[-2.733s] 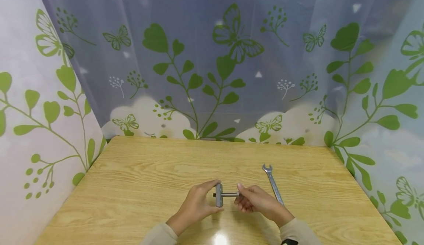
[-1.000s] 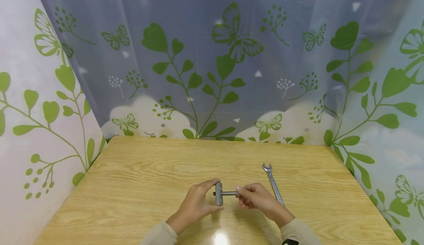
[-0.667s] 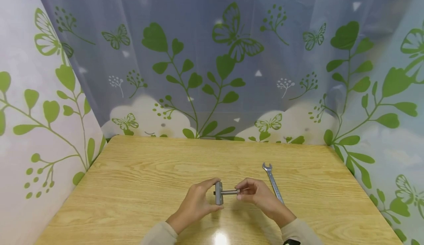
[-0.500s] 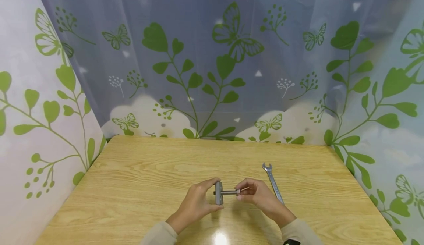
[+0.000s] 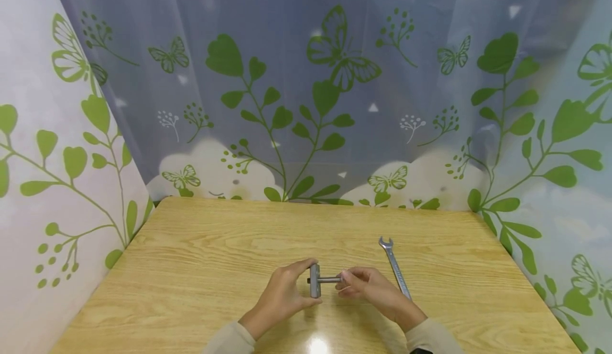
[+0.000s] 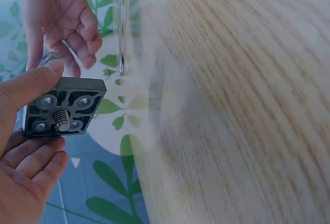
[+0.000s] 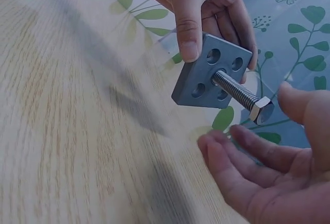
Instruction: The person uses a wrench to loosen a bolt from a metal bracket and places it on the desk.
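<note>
My left hand (image 5: 282, 290) holds a square grey metal plate (image 7: 206, 73) by its edges, thumb on one side and fingers on the opposite one. Through the plate's centre runs a hex bolt (image 7: 238, 91), and its threaded end (image 6: 62, 120) sticks out a little from the ribbed back face. Several smaller holes surround the bolt. My right hand (image 7: 263, 167) is beside the hex head (image 7: 262, 112), its thumb and loosely bent fingers spread apart around it. In the right wrist view they show a gap to the head. The head view has plate and bolt above the table.
An open-ended wrench (image 5: 394, 267) lies on the wooden table (image 5: 215, 242), just beyond my right hand. Curtains (image 5: 306, 104) printed with leaves and butterflies stand behind the table and along both sides.
My right hand's fingers have shifted around the bolt head, from pinching it to spread apart beside it. The left hand and plate have stayed nearly still; the wrench has not moved.
</note>
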`<state>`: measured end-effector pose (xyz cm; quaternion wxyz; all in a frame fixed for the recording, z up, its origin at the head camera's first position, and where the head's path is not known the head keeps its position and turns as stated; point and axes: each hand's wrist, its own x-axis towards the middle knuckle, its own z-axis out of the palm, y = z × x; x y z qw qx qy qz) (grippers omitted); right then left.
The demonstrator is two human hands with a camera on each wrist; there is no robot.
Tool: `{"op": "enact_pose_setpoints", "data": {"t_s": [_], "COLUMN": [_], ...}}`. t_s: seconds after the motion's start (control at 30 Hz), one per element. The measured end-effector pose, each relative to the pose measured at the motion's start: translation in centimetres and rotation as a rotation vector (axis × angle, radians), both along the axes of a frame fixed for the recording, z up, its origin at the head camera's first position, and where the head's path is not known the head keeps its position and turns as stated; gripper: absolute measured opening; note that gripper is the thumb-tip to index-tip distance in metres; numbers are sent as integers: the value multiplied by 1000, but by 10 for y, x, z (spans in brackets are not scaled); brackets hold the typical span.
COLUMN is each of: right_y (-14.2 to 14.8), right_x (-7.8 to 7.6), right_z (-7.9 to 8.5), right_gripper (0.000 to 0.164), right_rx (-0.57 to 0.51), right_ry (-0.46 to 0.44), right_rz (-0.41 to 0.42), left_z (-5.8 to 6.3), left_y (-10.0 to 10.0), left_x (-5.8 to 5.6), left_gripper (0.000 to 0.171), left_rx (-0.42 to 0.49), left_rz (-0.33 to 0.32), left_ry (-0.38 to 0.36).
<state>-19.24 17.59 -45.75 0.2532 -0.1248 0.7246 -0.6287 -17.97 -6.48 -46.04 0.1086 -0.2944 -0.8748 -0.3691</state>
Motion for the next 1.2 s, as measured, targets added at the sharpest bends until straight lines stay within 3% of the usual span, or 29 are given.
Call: {"op": "enact_pose_setpoints", "data": {"t_s": [0.2,0.4,0.53,0.67,0.83,1.2], "right_y": [-2,-3,-3,-1,-2,-2], "right_x": [0,0,0,0,1,1], "right_z": [-1,2,3,4,4,5], "right_gripper": [62,53,44,30,35,41], "right_rx": [12,58,40,7,14,54], "right_ry": [-99,-105,-78,24,142,131], "right_rz": [-3,-42,-48,-57,-84,-71], "left_z": [1,1,1,0,0,1], "left_y": [0,1,0,0,0,-1], "left_x": [1,1,0,0,0,0], "left_gripper": [71,71,70,70,70,70], "left_rx": [1,-1,-1,-5,-5,-5], "left_rz": [-1,-2,-3,1,10,10], "left_ry": [-2,-16,-17,-22,-17,-13]}}
